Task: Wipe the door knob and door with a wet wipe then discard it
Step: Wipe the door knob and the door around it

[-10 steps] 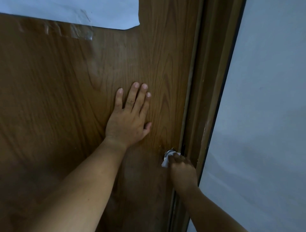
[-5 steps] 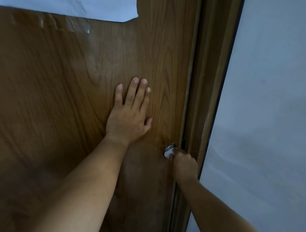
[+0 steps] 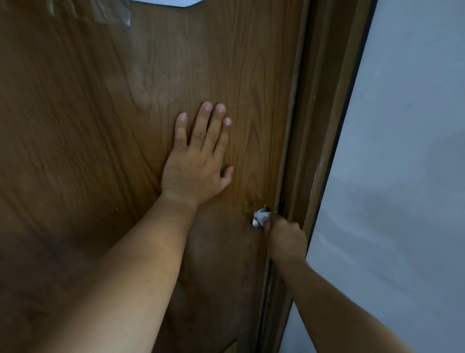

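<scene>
My left hand [image 3: 195, 173] lay flat against the brown wooden door [image 3: 100, 151], palm down, fingers stretched upward and close together, thumb spread toward the latch edge; it held nothing. Lower and to the right, near the door's edge, my right hand [image 3: 284, 236] was curled in a closed grip around the wet wipe [image 3: 261, 216], pressing the white wad against the metal door knob [image 3: 257, 221]. Only a small bit of the wipe showed above my thumb, and only a sliver of the knob's shiny face peeked out beside it; the rest sat hidden under my fingers. The knob stood just beside the door frame [image 3: 314, 126], which ran up the right of the door. Beyond the frame was a plain pale wall [image 3: 402, 151]. At the top of the door, a strip of clear tape [image 3: 100, 12] and the lower edge of a white sheet [image 3: 163, 2] were stuck to the wood.
</scene>
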